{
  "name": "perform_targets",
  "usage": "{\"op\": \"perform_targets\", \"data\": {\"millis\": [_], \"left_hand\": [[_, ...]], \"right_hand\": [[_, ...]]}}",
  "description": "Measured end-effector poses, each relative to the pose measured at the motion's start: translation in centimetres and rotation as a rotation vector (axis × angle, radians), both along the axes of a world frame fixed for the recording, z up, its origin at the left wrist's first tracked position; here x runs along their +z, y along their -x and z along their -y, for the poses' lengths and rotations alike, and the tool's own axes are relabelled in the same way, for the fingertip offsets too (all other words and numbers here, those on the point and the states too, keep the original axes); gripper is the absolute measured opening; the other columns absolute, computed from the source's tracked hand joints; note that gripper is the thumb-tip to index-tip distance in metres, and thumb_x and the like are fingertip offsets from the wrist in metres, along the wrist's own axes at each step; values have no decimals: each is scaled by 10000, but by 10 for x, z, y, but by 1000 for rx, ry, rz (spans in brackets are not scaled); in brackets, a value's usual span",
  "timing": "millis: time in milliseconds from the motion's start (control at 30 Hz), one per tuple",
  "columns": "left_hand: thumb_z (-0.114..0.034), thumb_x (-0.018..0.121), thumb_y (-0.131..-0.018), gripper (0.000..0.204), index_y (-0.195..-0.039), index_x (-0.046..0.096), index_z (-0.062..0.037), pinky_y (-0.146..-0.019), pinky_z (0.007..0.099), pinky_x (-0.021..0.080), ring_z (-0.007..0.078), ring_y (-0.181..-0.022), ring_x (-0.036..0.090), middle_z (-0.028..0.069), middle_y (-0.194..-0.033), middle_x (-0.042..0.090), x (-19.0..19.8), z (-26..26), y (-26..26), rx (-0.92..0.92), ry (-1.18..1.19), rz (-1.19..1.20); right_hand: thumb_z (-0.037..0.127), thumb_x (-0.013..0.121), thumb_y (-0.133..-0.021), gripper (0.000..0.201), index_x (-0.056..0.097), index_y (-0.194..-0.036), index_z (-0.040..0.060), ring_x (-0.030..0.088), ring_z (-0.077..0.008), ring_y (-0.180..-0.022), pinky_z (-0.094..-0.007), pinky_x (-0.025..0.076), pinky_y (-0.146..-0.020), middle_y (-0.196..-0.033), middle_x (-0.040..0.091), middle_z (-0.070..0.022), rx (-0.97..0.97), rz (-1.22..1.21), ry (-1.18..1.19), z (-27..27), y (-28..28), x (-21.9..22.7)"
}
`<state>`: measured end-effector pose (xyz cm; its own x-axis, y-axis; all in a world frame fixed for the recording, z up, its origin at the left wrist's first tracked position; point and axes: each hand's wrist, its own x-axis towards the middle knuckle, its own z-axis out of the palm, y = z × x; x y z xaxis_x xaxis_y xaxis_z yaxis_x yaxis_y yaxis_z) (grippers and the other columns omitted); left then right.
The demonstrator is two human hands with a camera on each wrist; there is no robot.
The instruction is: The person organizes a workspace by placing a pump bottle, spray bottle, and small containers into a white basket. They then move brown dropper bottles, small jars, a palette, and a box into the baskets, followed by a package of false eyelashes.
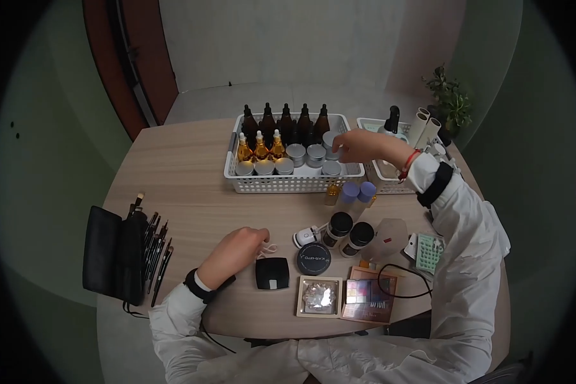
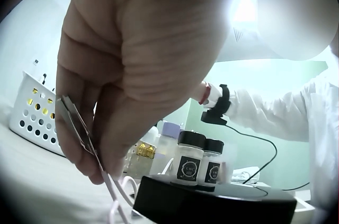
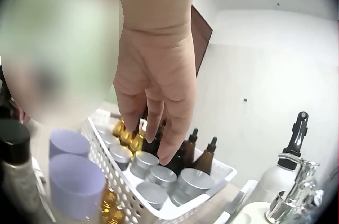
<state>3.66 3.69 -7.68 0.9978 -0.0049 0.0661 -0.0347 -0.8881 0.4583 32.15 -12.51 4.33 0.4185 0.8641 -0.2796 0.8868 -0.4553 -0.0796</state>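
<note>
the small scissors [image 2: 85,134] are in the left hand [image 1: 233,251], at twelve o'clock from the black compact [image 1: 272,274]; they should be light and stiff, the bare metal a bit slippery, so the pale pink loops look like the safest hold. that hand is curled, thumb and fingers pinching the scissors near the blades, loops hanging toward six. the silver-lidded tins [image 1: 315,153], inside the white basket [image 1: 301,185] at twelve o'clock on the table [image 1: 173,192], look rigid and smooth, best taken round the lid's edge. the right hand [image 1: 361,146] hangs at the basket's two o'clock, fingers loosely bent, slightly apart, holding nothing visible; whether a fingertip touches a lid, i cannot tell.
</note>
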Motion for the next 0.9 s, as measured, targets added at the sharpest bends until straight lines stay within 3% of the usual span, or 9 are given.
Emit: {"op": "perform_targets", "data": {"millis": [100,133,233,300,433,600,700,800,900], "left_hand": [[-69,633,-791,118,-888,599,-11,-697,420,487,359,-802,616,174,-796,635,-13,-7,3,4,2,-1],[-69,633,-791,118,-888,599,-11,-697,420,487,359,-802,616,174,-796,635,-13,-9,5,12,1,6],[-57,623,-792,128,-905,593,-7,-714,423,487,359,-828,613,173,-814,634,-14,-11,11,4,-9,-18],[-8,561,-766,91,-857,558,-19,-665,414,506,350,-779,618,167,-780,619,-17,-12,17,-71,-41,87],[-20,572,-775,123,-897,559,-31,-669,416,510,335,-785,623,151,-810,624,-19,-14,27,-100,-37,21],[-110,651,-788,231,-980,545,-36,-710,403,500,304,-813,623,128,-864,606,3,-7,45,-95,-174,-30],[-167,686,-776,295,-992,539,-31,-735,386,493,289,-844,618,120,-888,595,20,-2,54,-123,-147,-54],[-202,699,-772,323,-992,539,-28,-739,385,492,284,-859,616,120,-898,595,26,2,60,-130,-140,-32],[-222,703,-771,334,-991,539,-31,-737,385,491,285,-865,615,121,-903,596,26,4,62,-140,-107,-72]], "right_hand": [[217,612,-792,397,607,-1161,71,661,-262,-845,-349,532,-722,-1034,656,-130,-53,-16,98,-28,-39,-40],[205,597,-780,445,581,-1203,65,669,-250,-780,-342,534,-665,-1042,652,-125,-83,-21,229,-39,-38,-40],[216,610,-763,499,557,-1235,62,672,-247,-746,-340,532,-632,-1044,647,-119,-184,-102,227,-48,-32,-46],[211,629,-747,524,549,-1241,55,673,-242,-750,-343,530,-618,-1043,644,-121,-218,-129,260,-55,-28,-50],[197,615,-770,557,499,-1305,95,673,-242,-839,-353,546,-665,-1071,639,-137,-274,-138,404,-63,-21,-62],[166,606,-782,471,542,-1240,74,662,-245,-779,-345,536,-639,-1008,651,-137,-56,10,393,-62,-29,-89],[154,600,-757,358,608,-1090,25,661,-252,-651,-340,533,-578,-925,662,-175,-128,-139,236,-67,-45,-106],[216,668,-751,456,585,-1172,60,657,-306,-805,-368,534,-723,-987,659,-158,-56,-56,211,-78,-41,-108],[237,702,-726,452,609,-1114,26,651,-335,-845,-377,523,-778,-988,657,-185,-37,-60,147,-87,-38,-115]]}}
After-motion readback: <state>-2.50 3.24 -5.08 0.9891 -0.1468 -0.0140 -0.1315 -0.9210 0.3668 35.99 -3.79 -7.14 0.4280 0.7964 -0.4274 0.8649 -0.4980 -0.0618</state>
